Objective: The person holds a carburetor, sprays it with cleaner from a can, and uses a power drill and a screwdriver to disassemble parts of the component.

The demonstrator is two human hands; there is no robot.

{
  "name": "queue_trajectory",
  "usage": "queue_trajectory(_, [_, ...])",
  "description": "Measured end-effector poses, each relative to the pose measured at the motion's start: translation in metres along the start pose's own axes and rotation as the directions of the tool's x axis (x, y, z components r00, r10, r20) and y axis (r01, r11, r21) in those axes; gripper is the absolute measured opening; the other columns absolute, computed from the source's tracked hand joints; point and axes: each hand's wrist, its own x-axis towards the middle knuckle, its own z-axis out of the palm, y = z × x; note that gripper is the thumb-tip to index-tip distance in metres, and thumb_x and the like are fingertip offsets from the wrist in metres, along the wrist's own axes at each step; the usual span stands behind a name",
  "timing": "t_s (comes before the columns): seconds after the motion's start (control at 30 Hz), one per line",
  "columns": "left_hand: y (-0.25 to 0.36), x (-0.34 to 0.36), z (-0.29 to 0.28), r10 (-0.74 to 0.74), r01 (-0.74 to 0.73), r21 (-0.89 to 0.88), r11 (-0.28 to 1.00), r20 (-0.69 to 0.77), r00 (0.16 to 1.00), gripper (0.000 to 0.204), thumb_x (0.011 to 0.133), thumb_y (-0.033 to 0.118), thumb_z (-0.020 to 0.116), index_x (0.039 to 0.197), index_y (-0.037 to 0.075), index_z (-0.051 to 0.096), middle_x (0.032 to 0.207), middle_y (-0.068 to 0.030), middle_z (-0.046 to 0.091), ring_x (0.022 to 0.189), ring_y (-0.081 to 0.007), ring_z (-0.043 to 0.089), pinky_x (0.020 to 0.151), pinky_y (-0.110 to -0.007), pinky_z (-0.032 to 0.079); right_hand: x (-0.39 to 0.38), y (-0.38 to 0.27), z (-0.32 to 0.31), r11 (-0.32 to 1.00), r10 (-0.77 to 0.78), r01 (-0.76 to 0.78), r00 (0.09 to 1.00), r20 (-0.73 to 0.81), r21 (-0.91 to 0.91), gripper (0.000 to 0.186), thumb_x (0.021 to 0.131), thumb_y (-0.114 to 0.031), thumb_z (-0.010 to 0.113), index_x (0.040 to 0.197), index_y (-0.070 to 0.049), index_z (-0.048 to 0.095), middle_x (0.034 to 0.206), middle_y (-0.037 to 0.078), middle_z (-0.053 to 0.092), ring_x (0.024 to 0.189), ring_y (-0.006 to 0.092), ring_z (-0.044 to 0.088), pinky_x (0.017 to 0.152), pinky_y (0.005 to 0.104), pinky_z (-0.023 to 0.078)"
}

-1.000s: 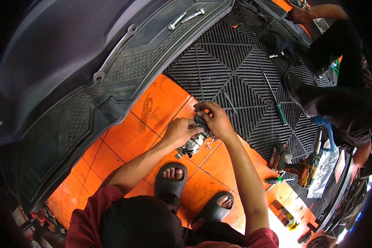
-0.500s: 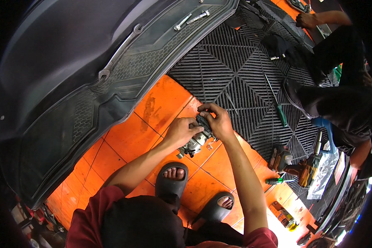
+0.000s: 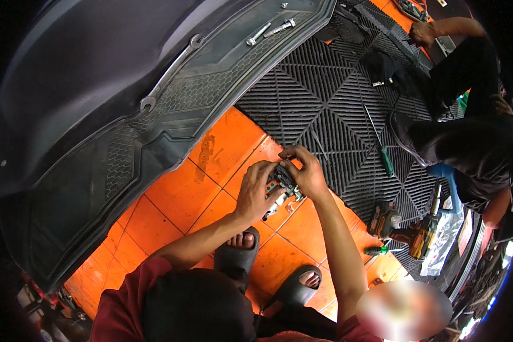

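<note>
My left hand (image 3: 255,192) grips the left side of a metal assembly with a black upper part (image 3: 285,178) and silvery lower body. My right hand (image 3: 306,175) holds the same assembly from the upper right, thumb and fingers curled on the black part. The hands are close together, hiding much of it, above orange floor tiles (image 3: 211,154). Beneath my arms are my two feet in dark slides (image 3: 236,256).
A dark car panel (image 3: 68,125) fills the upper left, bearing a wrench (image 3: 171,71) and bolts (image 3: 276,28). Rightward are a black grid mat (image 3: 319,85), green-handled screwdrivers (image 3: 386,159), power tools (image 3: 422,239) and a co-worker in dark trousers (image 3: 456,142). A blurred oval covers the lower right.
My left hand has moved up and wrapped further around the assembly, whose silver lower body is now more covered. My right hand shifted slightly rightward. The whole view shifted slightly.
</note>
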Motion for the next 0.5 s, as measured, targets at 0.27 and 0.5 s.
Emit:
queue_trajectory(0.27, [0.001,-0.004,-0.003,0.007,-0.009,0.046,0.999,0.044,0.999,0.059,0.096,0.017,0.066,0.149,0.005,0.043,0.142,-0.0221,0.041,0.131,-0.0386,0.047,0.105,-0.049,0.044,-0.025,-0.002,-0.021,0.948,0.287,-0.307,0.939,0.190,0.083,0.066,0.084,-0.019,0.081,0.142,-0.005,0.054,0.131,0.010,0.060,0.129,0.0239,0.054,0.108,0.0373,0.043])
queue_trajectory(0.5, [0.002,-0.002,-0.005,0.250,-0.260,0.083,0.962,0.114,0.961,0.066,0.093,0.032,0.067,0.150,0.007,0.045,0.154,-0.0251,0.037,0.140,-0.0439,0.038,0.110,-0.054,0.035,-0.012,-0.016,-0.041,0.944,0.317,-0.319,0.948,0.033,0.079,0.058,0.087,-0.023,0.080,0.135,0.000,0.059,0.119,0.014,0.067,0.109,0.0227,0.063,0.096,0.0346,0.050])
